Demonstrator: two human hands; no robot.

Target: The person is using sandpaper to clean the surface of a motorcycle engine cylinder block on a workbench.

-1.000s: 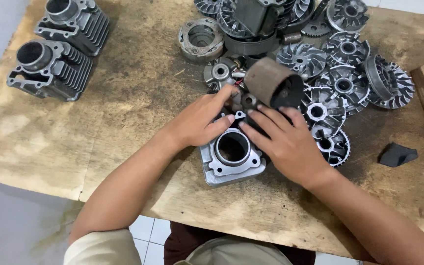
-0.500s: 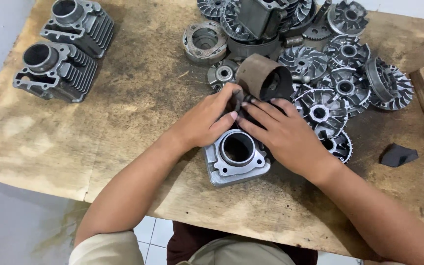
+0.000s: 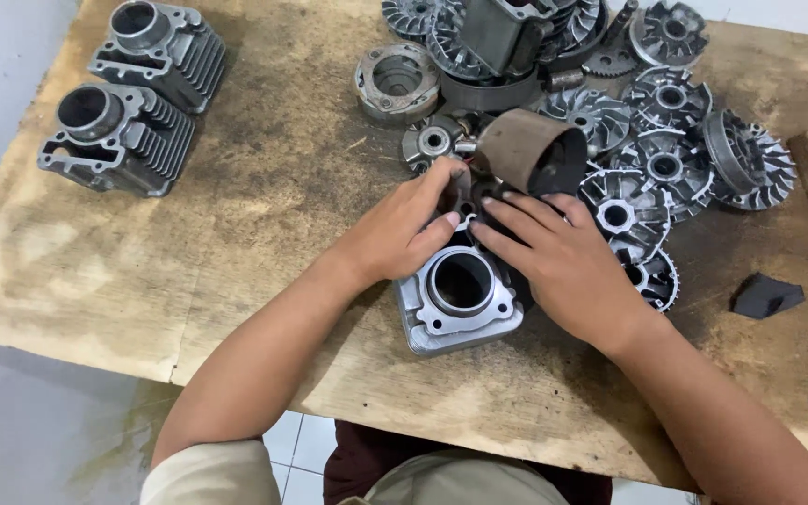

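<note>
Cylinder block (image 3: pixel 458 297), bore upward, sits at the near edge of the wooden table (image 3: pixel 264 215). Left hand (image 3: pixel 404 229) and right hand (image 3: pixel 554 257) press curled fingers on its far side; steady, even pressure seems advisable.

2 finned cylinders (image 3: pixel 133 98) and a black scrap (image 3: pixel 765 295) lie apart.

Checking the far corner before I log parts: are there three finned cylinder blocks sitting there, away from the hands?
No: only two finned cylinder blocks sit there, side by side on the wooden table.
</note>
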